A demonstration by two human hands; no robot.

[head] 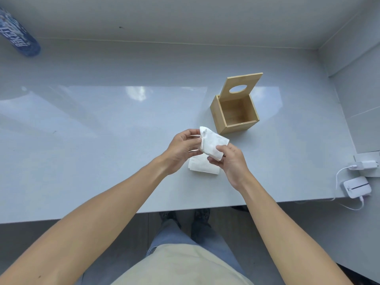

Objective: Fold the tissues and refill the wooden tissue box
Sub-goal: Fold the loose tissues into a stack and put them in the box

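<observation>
Presently your left hand (183, 149) and right hand (230, 161) are pinching a folded tissue (211, 146) above another tissue (203, 166), near the open wooden tissue box (234, 118) on the table (102, 120).

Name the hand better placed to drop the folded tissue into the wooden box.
Right. The right hand already grips the folded tissue and sits nearer the open wooden box than the left hand.
</observation>
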